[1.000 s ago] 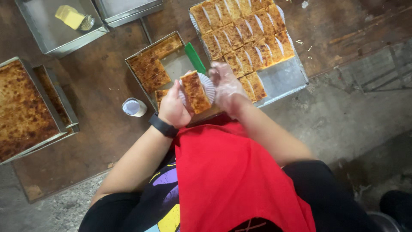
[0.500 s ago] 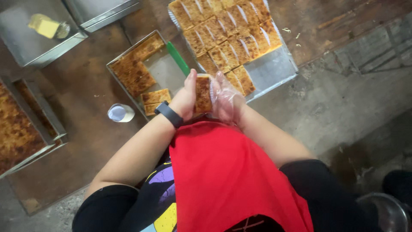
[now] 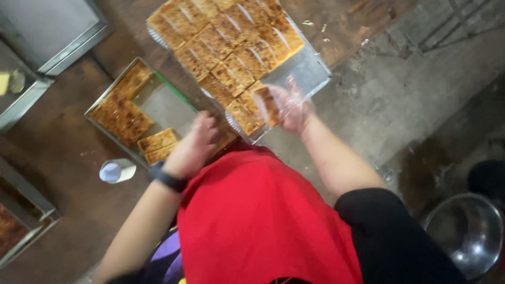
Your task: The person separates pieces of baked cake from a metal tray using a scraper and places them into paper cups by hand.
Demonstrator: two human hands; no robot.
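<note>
1. Red apron (image 3: 258, 221) fills the near ground at 6 o'clock; steel bowl (image 3: 465, 231) on the floor at 4 o'clock, well apart from the work.
2. Left hand (image 3: 195, 144), bare, w/ black wristband (image 3: 167, 178), sits at the near corner of the small steel tray (image 3: 163, 108). Fingers curled; whether they pinch anything, cannot tell (blurred). Nearest items: two loose cut squares (image 3: 157, 142) at the hand's 9 o'clock, just beside it.
3. Right hand (image 3: 292, 108), in a thin clear plastic glove, closed around one browned cake slice (image 3: 268, 105). Slice lies across the fingers, at the hand's 9 o'clock, held over the near edge of the large tray (image 3: 310, 68). Glove judged to be for hygiene, keeping grease off skin.
4. Small white cup (image 3: 117, 171) stands on the brown table (image 3: 63, 158) at 8 o'clock of the left hand, apart.
5. Large tray, 12 o'clock: packed slices (image 3: 226, 42) in tight rows, bare metal at the near right corner, right by the held slice.
6. Small tray: uncut slab portion (image 3: 122, 108) along its far left side; green strip (image 3: 176, 89) (prob. a tool) rests along its right rim.
</note>
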